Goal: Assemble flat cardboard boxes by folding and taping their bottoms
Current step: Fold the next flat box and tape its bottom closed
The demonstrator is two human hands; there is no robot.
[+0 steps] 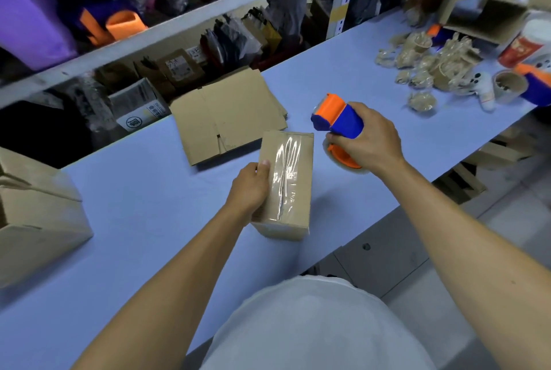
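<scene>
Cardboard, brown and folded into a small rectangular box point(284, 184), stands on the pale blue table point(143, 220) with its taped bottom up. The left hand point(249, 190) grips its near-left edge, thumb on top beside the shiny clear tape strip point(286, 172). Just right of the box, the right hand point(365, 140) is wrapped around a blue-and-orange tape dispenser point(337, 122), held above the table. Beyond the left hand lies a stack of flat cardboard blanks point(226, 113). The box looks light, stiff-edged and hollow, so it is best held by its corners and side walls.
</scene>
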